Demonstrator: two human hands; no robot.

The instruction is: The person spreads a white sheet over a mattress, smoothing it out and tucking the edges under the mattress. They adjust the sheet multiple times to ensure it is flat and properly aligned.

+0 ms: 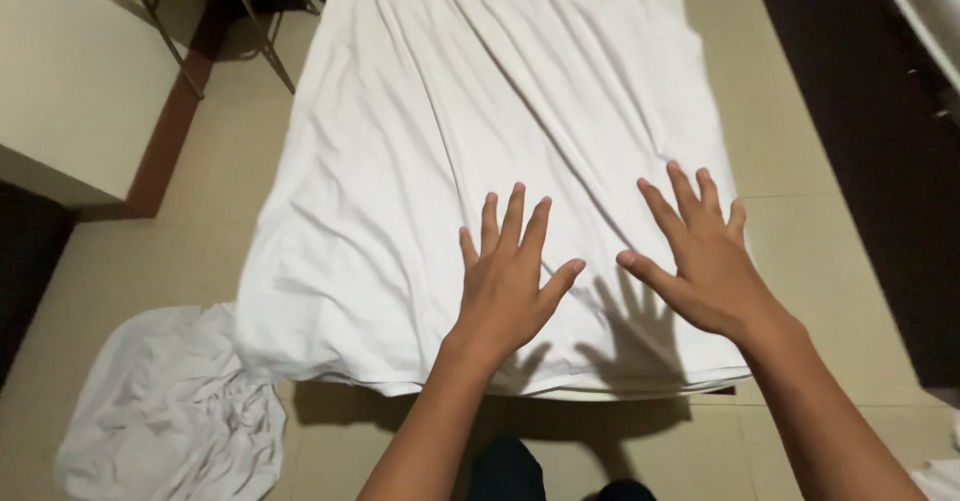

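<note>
Both hands, left (507, 286) and right (700, 261), grip spread, hover over white sheet (480, 111) running lengthwise away.

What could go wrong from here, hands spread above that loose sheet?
1. The white sheet lies wrinkled and unsecured; pressing with the left hand and right hand may drag it sideways rather than flatten it.
2. The crumpled cloth on the floor beside the bed looks like a trip hazard.

Matt white cloth sheet (470, 131) lies creased on the bed, over a smooth, faintly glossy tiled floor (800, 251)
</note>
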